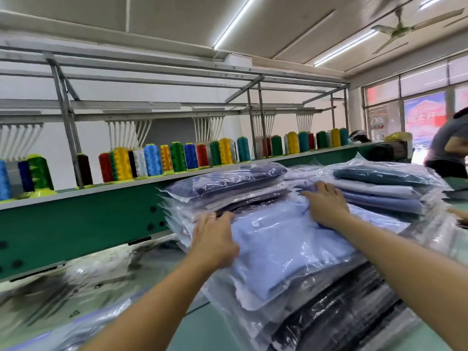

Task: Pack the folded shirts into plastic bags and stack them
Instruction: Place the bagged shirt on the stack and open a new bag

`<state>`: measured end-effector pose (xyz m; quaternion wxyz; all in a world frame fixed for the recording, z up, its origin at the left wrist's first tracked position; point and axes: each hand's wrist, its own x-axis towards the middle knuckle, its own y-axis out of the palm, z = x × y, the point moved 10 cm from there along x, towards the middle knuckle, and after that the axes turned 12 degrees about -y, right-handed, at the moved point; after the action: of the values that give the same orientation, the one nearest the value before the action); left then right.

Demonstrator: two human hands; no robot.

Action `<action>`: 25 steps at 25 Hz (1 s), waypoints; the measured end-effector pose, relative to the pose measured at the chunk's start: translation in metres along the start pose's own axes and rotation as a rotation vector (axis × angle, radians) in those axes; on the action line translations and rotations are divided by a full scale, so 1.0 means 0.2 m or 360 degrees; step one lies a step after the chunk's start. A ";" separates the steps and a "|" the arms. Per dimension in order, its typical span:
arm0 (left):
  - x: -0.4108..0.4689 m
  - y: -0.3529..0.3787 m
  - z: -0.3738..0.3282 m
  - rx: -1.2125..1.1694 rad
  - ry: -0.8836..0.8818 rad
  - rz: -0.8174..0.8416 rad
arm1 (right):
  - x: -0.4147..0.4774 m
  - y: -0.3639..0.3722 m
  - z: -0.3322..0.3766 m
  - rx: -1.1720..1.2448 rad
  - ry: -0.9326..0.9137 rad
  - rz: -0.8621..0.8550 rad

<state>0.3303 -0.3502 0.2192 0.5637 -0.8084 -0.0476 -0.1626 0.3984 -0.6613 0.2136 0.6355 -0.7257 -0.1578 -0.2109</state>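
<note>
Clear plastic: the bagged blue shirt [286, 252] is already inside its bag and lies flat on top of the stack [342, 323], so for this piece the packing seems done and only the stacking remains.
Left hand [215, 240]: it rests on the shirt at the left side of the stack top. The fingers [222, 217] are nearly straight and reach to the far edge of the bag. They grasp nothing that can be seen; the thumb is hidden.
Right hand [326, 206]: it lies palm down at the far right corner of the stack top, with the fingers [321, 188] spread and released, pressing on the plastic.
Why so held: most likely the two flat hands push air out and bring the slippery bag square with the bags below, because smooth plastic slides easily.
Shirt and fingers: the shirt is under both palms, and its near end hangs a little over the front of the stack.
Second pile [379, 191]: more bagged shirts lie just behind and right of the stack.
Counter [210, 325]: it carries the stack.
Thread cones [152, 160]: they stand in a row well behind the stack.
</note>
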 end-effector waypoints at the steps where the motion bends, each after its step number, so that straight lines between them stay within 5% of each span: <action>1: 0.02 0.05 -0.08 -0.0027 0.0089 0.0156 | 0.02 0.04 0.04 0.0062 -0.0128 0.0036; 5: 0.05 0.30 -0.19 0.0130 0.0034 0.0595 | 0.01 0.20 0.07 0.0658 -0.0163 0.0377; 10: 0.11 0.44 -0.17 0.0138 -0.0029 0.0684 | 0.02 0.27 0.07 0.0930 -0.0201 0.0524; 25: 0.15 0.54 -0.13 0.0246 -0.0010 0.0694 | -0.01 0.43 0.10 0.0432 -0.0190 0.0881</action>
<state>0.3810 -0.4164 0.1398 0.6456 -0.7545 0.1142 -0.0304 0.4420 -0.6540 0.1378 0.7495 -0.6608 -0.0180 0.0359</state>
